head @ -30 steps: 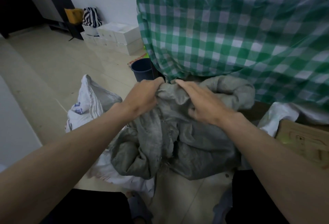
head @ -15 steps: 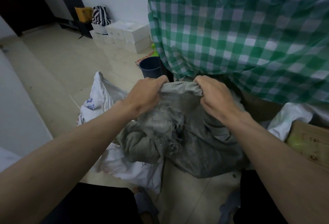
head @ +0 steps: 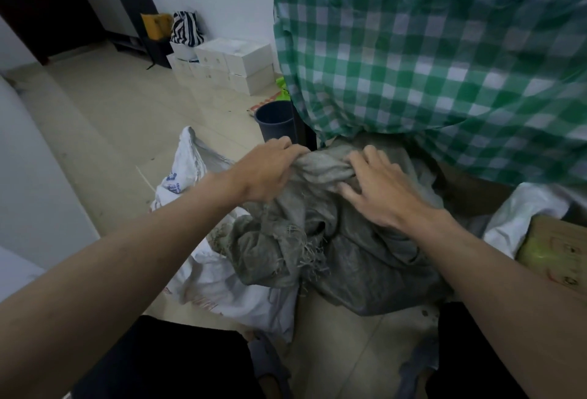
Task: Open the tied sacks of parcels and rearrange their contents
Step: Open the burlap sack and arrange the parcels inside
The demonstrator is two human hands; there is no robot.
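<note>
Crumpled, frayed grey sack (head: 317, 240), neck bunched in left hand (head: 270, 173) grip; right hand (head: 378, 189) splayed, fingers wide.

A crumpled grey woven sack (head: 359, 249) lies on the floor, its frayed top bunched. A white sack (head: 222, 284) lies just beside it, partly underneath.

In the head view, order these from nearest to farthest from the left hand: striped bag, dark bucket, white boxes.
From the left hand:
1. dark bucket, just beyond it by the table corner.
2. white boxes, farther back on the floor.
3. striped bag, against the wall.
</note>
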